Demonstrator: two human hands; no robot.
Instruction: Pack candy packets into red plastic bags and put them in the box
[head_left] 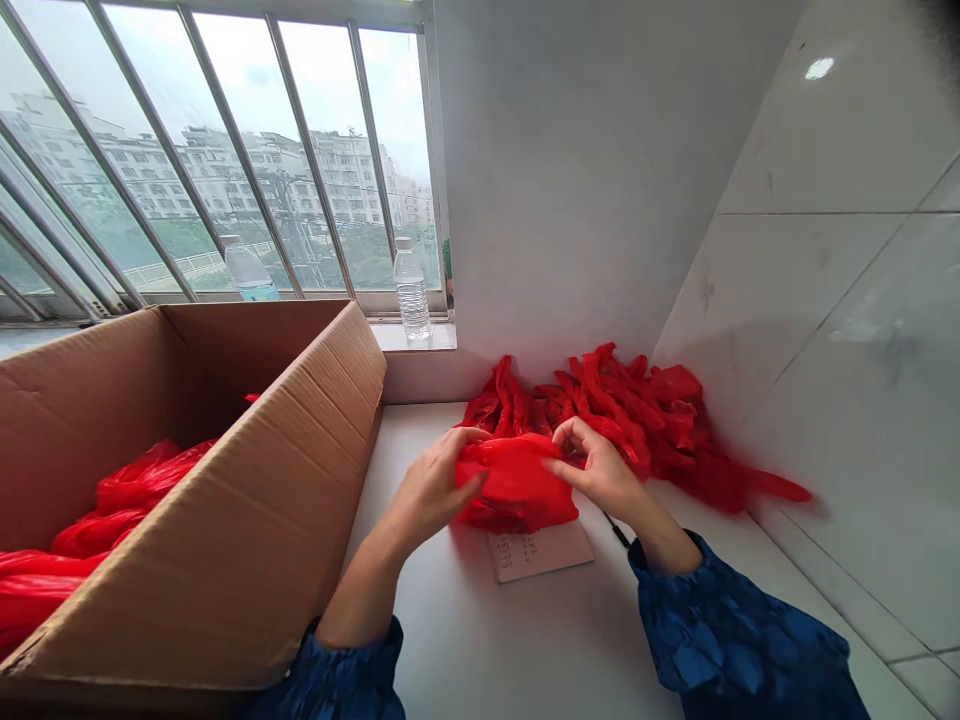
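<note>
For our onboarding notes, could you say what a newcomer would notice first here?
The red bag gripped by the left hand and right hand over the white counter stands out. A heap of red bags lies behind it in the corner, and the cardboard box at left holds more.

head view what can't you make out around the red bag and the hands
Card: head view, print too small; top hidden under the red bag.
Cardboard box: head view, near wall hides most contents; frame edges cut it off.
Black item: head view, mostly behind the right hand and wrist; unidentifiable.
Left bottle: head view, base behind the box.
</note>
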